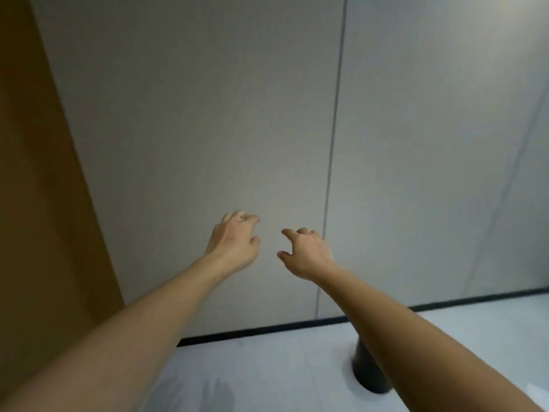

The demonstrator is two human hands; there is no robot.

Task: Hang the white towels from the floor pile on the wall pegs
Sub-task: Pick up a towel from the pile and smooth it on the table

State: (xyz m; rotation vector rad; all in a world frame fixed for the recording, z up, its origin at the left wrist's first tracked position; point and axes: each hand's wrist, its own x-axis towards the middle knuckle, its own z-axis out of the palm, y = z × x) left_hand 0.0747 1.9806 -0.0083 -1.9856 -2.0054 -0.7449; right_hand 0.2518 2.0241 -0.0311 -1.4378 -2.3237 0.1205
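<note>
Hands reaching out toward the grey wall, both holding nothing.

You are stretching both arms forward: your left hand point(234, 242) and your right hand point(306, 251) are hovering side by side, a small gap between them, fingers loosely curled and gripping nothing. Both are showing against the grey wall panel point(193, 129), just left of its vertical seam point(334, 138); whether the fingertips are touching the wall cannot be told. Brown panelling point(35, 188) is running down the left edge. Below, a black skirting strip point(261, 331) is meeting the pale floor point(267, 376), where a dark rounded object point(368, 373) is standing partly hidden under your right forearm. Towels and pegs are lying outside this view, and readable writing is nowhere showing.
</note>
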